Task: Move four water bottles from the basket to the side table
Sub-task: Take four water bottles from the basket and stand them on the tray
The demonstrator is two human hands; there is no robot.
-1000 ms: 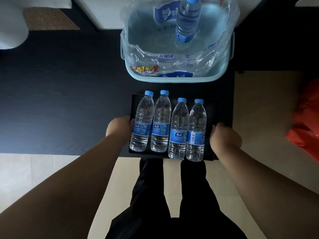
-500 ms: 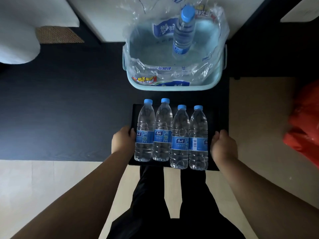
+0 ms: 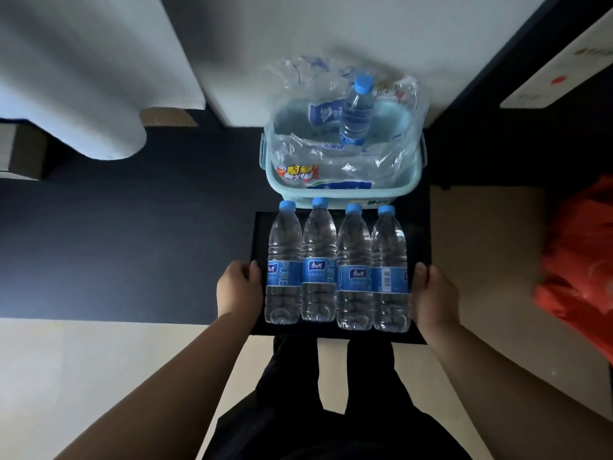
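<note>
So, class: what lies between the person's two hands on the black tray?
Four water bottles lie side by side on the black tray, between the left hand and the right hand gripping its edges, as the head view shows.

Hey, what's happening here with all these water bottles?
A person grips a black tray by its sides, left hand on one edge, right hand on the other. On it four water bottles lie side by side, caps pointing away. Beyond stands a pale blue basket holding crumpled plastic wrap and a fifth bottle, upright. The tray's near edge juts past the dark surface; whether it is lifted is unclear.
</note>
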